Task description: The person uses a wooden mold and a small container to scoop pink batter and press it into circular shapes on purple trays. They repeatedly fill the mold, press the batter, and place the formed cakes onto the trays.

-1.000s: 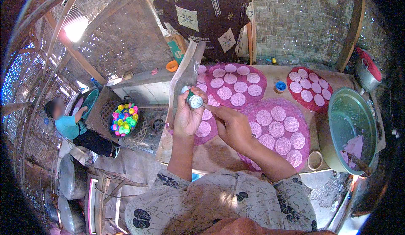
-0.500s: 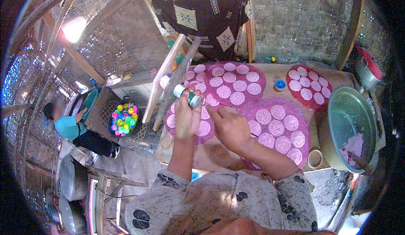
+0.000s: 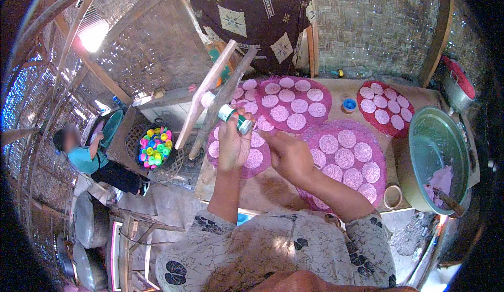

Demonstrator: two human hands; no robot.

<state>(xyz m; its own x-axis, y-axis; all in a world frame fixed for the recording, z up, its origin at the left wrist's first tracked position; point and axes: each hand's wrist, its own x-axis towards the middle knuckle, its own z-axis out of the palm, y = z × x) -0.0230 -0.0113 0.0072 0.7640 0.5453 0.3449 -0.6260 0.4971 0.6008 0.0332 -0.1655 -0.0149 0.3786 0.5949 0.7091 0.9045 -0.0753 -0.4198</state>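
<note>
Above the table, my left hand (image 3: 234, 147) is closed around a small green-and-white cylindrical container (image 3: 226, 113). The container lies tilted, its silvery end toward my right hand. My right hand (image 3: 291, 158) is beside it, a little apart, with its fingers curled. A small, thin thing shows at its outer edge, but I cannot make out what the fingers hold. Below and around my hands, pale pink round discs (image 3: 344, 159) lie in groups on magenta mesh mats (image 3: 328, 133). Part of the nearest left mat is hidden by my left hand.
A red mesh mat (image 3: 386, 128) with more discs lies farther right, near a blue cup (image 3: 349, 104). A large green basin (image 3: 438, 134) stands at the right edge. Wooden poles (image 3: 207, 95) rise left of my hands. Farther left, a person (image 3: 86, 158) is near a basket of colourful pieces (image 3: 155, 147).
My right hand's fingers have curled in more, and its index finger no longer reaches toward the container. My left hand keeps its grip on the container.
</note>
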